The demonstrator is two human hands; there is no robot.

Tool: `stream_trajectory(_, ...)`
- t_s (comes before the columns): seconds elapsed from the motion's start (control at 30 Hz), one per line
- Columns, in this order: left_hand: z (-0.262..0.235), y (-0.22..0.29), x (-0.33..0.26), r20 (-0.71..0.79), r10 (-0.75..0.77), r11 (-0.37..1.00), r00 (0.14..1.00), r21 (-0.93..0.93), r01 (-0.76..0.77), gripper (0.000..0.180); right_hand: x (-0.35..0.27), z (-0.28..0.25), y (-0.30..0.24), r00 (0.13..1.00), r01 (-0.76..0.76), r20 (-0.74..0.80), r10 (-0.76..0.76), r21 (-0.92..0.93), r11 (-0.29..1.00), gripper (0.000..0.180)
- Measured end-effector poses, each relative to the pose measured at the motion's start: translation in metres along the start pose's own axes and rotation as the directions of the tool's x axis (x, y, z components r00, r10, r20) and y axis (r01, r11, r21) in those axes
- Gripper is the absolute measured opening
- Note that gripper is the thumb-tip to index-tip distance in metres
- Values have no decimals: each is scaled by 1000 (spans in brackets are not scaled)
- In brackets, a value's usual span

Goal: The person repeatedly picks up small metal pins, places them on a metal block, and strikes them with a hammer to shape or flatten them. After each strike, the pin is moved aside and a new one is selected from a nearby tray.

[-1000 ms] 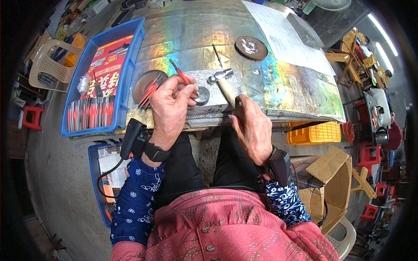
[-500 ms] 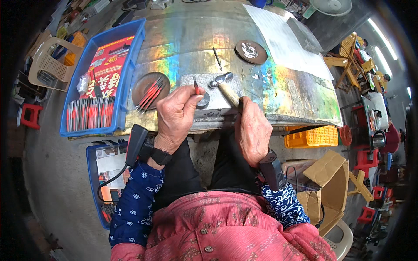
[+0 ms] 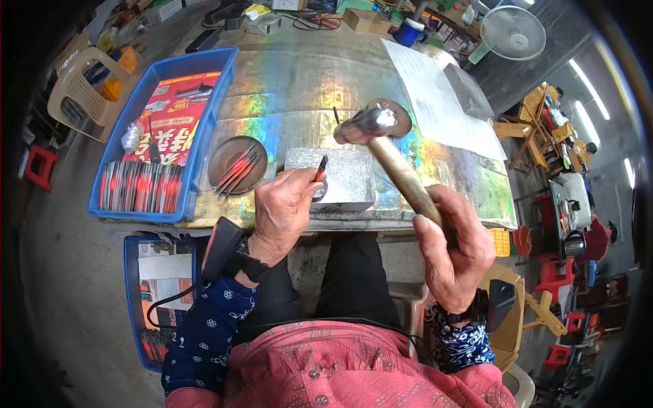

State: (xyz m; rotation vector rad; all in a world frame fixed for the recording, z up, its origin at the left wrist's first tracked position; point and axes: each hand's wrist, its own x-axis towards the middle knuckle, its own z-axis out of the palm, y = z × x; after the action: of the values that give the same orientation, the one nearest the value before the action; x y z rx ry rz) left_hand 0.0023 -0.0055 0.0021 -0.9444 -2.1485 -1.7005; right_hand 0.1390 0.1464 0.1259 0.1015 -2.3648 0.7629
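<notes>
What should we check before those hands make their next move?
1. Hammer gripped in the right hand: ok.
2. Red-and-black tool held in the left hand: ok.
3. Hammer head away from the left hand: ok, apart in this view.
4. Tool's lower end on the round dark piece: cannot tell, the hand hides it.
5. Grey block on the table: ok.
6. Block steady: cannot tell.
</notes>
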Motion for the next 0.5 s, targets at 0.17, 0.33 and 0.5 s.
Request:
stream_trajectory(0.17, 1, -1, 0, -16, 10, 1000, 1000, -2, -10, 11, 4, -7, -7, 987, 29, 162, -17, -74, 997, 27)
stream_trajectory(0.33, 1, -1, 0, -18, 6, 1000, 1000, 3, -6, 11, 7, -19, -24, 993, 97, -72, -92, 64, 993, 32)
stream_trajectory(0.5, 0, -3, 2, -14, 2, 1000, 1000, -19, -2, 10, 13, -6, -8, 985, 130, 132, -115, -115, 985, 32)
